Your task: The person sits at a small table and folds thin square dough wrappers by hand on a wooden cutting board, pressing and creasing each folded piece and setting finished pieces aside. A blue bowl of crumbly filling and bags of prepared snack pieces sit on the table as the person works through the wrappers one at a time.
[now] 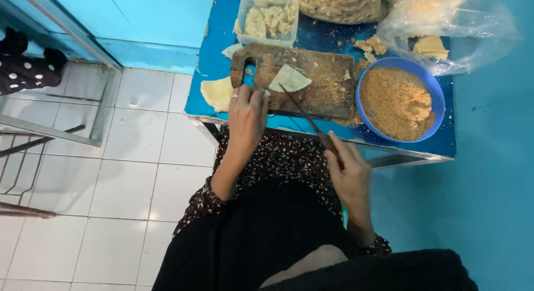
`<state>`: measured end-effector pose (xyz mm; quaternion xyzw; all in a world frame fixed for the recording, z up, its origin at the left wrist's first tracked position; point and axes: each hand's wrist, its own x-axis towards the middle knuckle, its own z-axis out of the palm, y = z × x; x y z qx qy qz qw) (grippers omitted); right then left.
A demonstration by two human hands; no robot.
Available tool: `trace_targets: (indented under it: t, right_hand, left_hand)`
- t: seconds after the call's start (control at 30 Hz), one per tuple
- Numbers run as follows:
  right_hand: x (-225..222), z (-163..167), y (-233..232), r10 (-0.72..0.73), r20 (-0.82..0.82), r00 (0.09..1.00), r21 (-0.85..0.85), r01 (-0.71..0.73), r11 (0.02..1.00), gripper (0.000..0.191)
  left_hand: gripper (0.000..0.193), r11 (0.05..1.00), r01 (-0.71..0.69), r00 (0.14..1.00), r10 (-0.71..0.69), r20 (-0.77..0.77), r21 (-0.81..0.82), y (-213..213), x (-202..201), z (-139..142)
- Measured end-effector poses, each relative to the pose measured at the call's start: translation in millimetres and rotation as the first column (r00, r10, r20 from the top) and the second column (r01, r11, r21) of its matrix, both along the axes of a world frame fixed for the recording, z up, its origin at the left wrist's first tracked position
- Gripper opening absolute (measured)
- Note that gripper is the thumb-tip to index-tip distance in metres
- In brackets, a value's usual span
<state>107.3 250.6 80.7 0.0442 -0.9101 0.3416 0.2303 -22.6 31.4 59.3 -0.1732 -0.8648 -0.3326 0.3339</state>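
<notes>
One triangular piece of pale dough (290, 78) lies near the middle of your worn wooden cutting board (322, 88), which sits on the blue table (214, 52). Your right hand (349, 171) is closed around the handle of a thin knife (303, 110), wrist drawn back over your lap, the blade slanting up to touch the dough's lower edge. Your left hand (247, 113) reaches forward with fingers curled loosely, resting on the board's near-left edge beside the handle hole. Just right of the board stands a blue bowl of brown crumbs (397, 102). Behind the board are a clear tub of dough pieces (268, 18) and a crumpled plastic bag (445, 30); a flat dough round (216, 93) lies at the table's left edge.
</notes>
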Motion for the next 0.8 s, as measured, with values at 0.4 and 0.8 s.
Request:
trace_targets:
  t: [0.4,0.8]
  right_hand:
    - [-12.0,-0.6,-15.8,0.073,0.001,0.997,0.117,-0.073,0.990,0.039]
    - [-20.4,7.3,-27.6,0.176,0.073,0.982,0.460,-0.190,0.868,0.052]
  left_hand:
    - [0.010,1.000,-0.007,1.000,0.007,0.009,-0.006,-5.6,-5.0,-1.9]
    - [0.008,0.999,-0.007,1.000,0.007,0.012,-0.039,-2.7,-8.5,-6.6]
